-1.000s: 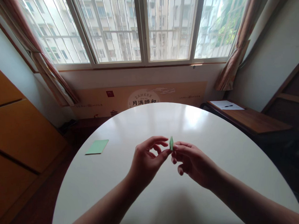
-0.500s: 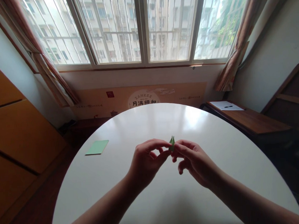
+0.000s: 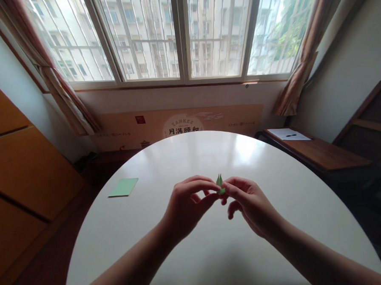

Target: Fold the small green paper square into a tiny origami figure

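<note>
A small folded piece of green paper (image 3: 220, 184) is held between my two hands above the white round table (image 3: 191, 159). Two pointed tips stick up from it, and a lighter green fold shows at its bottom. My left hand (image 3: 190, 204) pinches its left side between thumb and fingertips. On the right side, the thumb and index finger of my right hand (image 3: 246, 201) grip it, while the other fingers curl loosely below. Fingertips cover part of the paper. To the left on the table lies a stack of light green paper squares (image 3: 124, 187).
Beyond the table stand a printed banner (image 3: 234, 119) and a barred window (image 3: 149, 38) with curtains. At right, a wooden side table (image 3: 331, 154) carries a white sheet (image 3: 286, 134) and a dark pen; a chair (image 3: 368, 120) is behind it. Cabinets (image 3: 22, 168) line the left.
The folded green paper has turned slightly, so its two tips and the lighter bottom fold show more plainly. Both hands keep nearly the same place, with small finger shifts.
</note>
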Demonstrator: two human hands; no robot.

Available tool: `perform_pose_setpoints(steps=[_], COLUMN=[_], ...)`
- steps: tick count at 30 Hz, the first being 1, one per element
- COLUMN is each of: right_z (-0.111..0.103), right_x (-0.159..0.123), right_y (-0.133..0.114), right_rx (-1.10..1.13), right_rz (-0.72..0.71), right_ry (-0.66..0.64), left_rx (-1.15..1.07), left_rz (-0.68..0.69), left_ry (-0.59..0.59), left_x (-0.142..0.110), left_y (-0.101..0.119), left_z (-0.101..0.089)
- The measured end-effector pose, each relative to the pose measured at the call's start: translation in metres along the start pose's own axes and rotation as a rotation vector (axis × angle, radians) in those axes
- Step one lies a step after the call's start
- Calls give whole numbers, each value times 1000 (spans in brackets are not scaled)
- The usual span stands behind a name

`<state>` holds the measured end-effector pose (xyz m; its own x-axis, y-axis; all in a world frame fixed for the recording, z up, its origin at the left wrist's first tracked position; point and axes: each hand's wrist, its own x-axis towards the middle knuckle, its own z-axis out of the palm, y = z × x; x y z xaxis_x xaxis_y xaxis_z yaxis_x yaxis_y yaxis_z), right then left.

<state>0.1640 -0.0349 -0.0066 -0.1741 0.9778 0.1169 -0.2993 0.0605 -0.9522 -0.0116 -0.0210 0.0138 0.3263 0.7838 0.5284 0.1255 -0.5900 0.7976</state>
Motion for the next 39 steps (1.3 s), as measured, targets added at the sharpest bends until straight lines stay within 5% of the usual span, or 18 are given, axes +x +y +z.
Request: perform_pose_setpoints(steps=[9, 22, 33, 35, 39], right_z=[-1, 0, 1, 1, 0], right_x=[0, -1, -3, -4, -3], right_y=[2, 3, 1, 1, 2], right_rx=[-70, -72, -10, -4, 17], right_rz=[-48, -74, -106, -93, -81], right_ry=[-7, 24, 6, 1, 15], left_rx=[91, -278, 132, 126, -114], left_rz=[59, -182, 203, 169, -105], left_ry=[7, 17, 18, 32, 11], left_x=[-1, -2, 2, 1, 2], left_y=[0, -4, 7, 7, 5], left_z=[-2, 9, -8, -7, -3])
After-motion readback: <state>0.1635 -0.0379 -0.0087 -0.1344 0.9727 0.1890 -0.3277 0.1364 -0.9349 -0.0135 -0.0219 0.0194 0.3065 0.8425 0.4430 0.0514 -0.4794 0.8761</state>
